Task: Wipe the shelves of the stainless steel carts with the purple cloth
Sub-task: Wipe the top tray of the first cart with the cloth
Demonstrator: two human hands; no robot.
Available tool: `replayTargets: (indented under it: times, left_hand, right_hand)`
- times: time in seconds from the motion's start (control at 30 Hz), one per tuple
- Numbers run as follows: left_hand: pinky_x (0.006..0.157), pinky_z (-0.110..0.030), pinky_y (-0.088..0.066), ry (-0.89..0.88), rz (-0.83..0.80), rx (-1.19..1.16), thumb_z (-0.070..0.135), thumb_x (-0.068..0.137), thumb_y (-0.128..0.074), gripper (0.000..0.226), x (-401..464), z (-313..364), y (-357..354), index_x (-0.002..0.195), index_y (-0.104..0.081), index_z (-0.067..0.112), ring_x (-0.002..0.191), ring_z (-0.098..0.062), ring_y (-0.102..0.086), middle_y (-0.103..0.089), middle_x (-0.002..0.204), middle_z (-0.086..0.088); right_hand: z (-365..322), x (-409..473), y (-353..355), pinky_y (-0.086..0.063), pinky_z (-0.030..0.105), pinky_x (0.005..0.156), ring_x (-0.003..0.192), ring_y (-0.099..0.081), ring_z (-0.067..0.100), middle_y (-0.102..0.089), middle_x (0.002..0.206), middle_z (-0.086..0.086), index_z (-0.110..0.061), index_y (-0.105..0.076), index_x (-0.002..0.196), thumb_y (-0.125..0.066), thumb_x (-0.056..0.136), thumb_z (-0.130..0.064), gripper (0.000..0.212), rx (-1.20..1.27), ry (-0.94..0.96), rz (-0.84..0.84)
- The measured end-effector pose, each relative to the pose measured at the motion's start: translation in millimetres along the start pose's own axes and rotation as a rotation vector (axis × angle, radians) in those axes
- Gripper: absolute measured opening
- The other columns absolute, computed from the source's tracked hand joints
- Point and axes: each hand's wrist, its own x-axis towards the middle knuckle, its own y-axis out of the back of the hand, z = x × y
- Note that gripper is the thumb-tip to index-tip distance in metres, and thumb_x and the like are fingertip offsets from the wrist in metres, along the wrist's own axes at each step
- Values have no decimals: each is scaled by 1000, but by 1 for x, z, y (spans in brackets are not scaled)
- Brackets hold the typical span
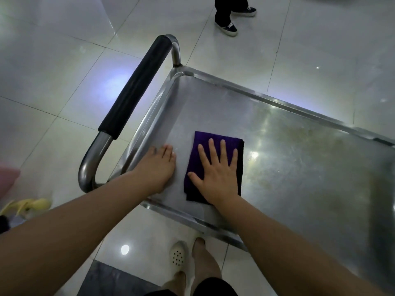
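A folded purple cloth [202, 142] lies flat on the top shelf of the stainless steel cart [299, 150], near its left end. My right hand [215, 174] presses down on the cloth with fingers spread and straight. My left hand [158, 167] rests flat on the bare shelf just left of the cloth, fingers together, close to the shelf's raised rim. The shelf surface to the right looks streaked and shiny.
The cart's handle [136, 86] with a black grip curves up at the left end. Another person's legs and dark shoes [229, 26] stand on the tiled floor beyond the cart. My own feet [188, 257] are below the near rim. Yellow footwear [32, 205] lies at left.
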Motion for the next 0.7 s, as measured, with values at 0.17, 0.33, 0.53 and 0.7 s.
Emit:
replayTargets:
  times: [0.17, 0.33, 0.53, 0.7]
  left_hand:
    - [117, -47, -8, 15, -7, 12, 28, 88, -61, 92, -7, 6, 4, 148, 2, -3, 145, -36, 0, 2, 156, -24]
    - [118, -48, -8, 30, -42, 43, 29, 87, -64, 96, -17, 10, 9, 148, 3, -4, 145, -35, 1, 4, 156, -25]
    - [117, -53, -6, 87, 18, 53, 29, 91, -55, 84, -23, 27, 16, 148, -2, -2, 145, -36, -3, -2, 156, -25]
    - [117, -45, -2, -51, 62, -69, 44, 82, -64, 105, -18, 76, 19, 148, 5, 0, 145, -34, -2, 0, 157, -22]
  right_hand:
    - [-20, -48, -11, 8, 59, 114, 146, 17, 32, 4, 161, 4, -29, -4, 153, -18, 86, -73, 81, 28, 0, 9]
    - [-19, -81, -15, 13, 57, 114, 145, 21, 28, 12, 160, 0, -34, 5, 151, -18, 87, -73, 78, 46, 6, -34]
    - [-2, -118, -12, 15, 54, 114, 145, 24, 23, 17, 159, -4, -38, 11, 149, -13, 88, -73, 75, 75, -30, -64]
    - [15, -112, -8, 19, 52, 113, 144, 25, 21, 17, 158, -6, -39, 14, 147, -16, 85, -73, 77, 86, -19, -79]
